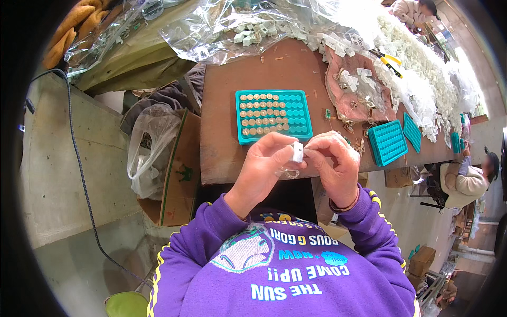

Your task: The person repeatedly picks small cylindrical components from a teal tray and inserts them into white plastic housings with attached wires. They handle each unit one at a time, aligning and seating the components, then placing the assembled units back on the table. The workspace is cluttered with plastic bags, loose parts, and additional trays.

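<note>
In front of my chest, my left hand (pixel 262 168) pinches a small white plastic casing (pixel 297 152) between thumb and fingers. A thin pale loop (pixel 289 173) hangs below it; whether it joins the casing I cannot tell. My right hand (pixel 335 161) is closed in a pinch beside the casing's right side, and its fingertips hide whatever they hold. Just beyond my hands a teal tray (pixel 297 113) lies on the brown table (pixel 224 100). Rows of round, coin-like pieces (pixel 261 113) fill its left and middle cells; the cells at its right hold none.
Teal trays (pixel 389 143) stand right, near a pink cloth (pixel 338 87) with scraps. Yellow-black pliers (pixel 392 68) lie by a large heap of white casings (pixel 422 90). Left are a cardboard box (pixel 179 187), a plastic bag (pixel 150 150) and a cable (pixel 79 164). Other people (pixel 467 182) sit right.
</note>
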`<state>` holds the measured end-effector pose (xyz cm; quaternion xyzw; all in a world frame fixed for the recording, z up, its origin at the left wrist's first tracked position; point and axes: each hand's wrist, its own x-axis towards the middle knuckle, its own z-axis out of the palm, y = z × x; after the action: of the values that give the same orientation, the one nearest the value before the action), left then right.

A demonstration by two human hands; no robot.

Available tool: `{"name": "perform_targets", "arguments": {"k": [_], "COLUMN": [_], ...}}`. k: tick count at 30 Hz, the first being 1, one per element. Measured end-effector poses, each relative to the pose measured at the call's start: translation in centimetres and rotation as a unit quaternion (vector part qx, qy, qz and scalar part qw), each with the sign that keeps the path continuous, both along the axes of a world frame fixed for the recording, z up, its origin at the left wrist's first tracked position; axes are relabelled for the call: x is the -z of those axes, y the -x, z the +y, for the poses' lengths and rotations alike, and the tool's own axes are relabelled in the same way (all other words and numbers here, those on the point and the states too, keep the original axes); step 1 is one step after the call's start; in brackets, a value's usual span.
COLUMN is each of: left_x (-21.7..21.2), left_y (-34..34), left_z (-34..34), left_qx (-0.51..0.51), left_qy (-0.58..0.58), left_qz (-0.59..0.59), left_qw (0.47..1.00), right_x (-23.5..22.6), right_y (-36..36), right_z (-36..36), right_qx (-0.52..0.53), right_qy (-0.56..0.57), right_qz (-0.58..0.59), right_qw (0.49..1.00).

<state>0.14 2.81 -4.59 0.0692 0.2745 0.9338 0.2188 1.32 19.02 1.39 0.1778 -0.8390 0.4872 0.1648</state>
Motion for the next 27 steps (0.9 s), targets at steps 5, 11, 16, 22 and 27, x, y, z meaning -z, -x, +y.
{"name": "perform_targets", "arguments": {"k": [5,11,16,22,27], "left_x": [0.2,0.0,-0.3,0.0,0.2], "left_y": [0.1,0.1,0.1,0.1,0.2], "left_z": [0.0,0.0,0.1,-0.1,-0.1], "left_qx": [0.016,0.012,0.010,0.023,0.033], "left_qy": [0.003,0.038,0.015,0.025,0.027], "left_qz": [-0.003,0.008,-0.017,-0.013,-0.002], "left_qw": [1.000,0.999,1.000,0.999,0.999], "right_x": [0.1,0.9,0.8,-0.3,-0.9], "right_y": [-0.3,-0.2,-0.5,-0.2,-0.4], "right_z": [-0.4,-0.5,-0.1,-0.4,-0.7], "right_qx": [0.009,0.019,0.019,0.002,-0.009], "right_qy": [-0.038,-0.006,0.043,-0.092,-0.107], "right_qz": [0.036,0.022,-0.034,0.052,0.063], "right_qw": [0.999,1.000,0.998,0.994,0.992]}}
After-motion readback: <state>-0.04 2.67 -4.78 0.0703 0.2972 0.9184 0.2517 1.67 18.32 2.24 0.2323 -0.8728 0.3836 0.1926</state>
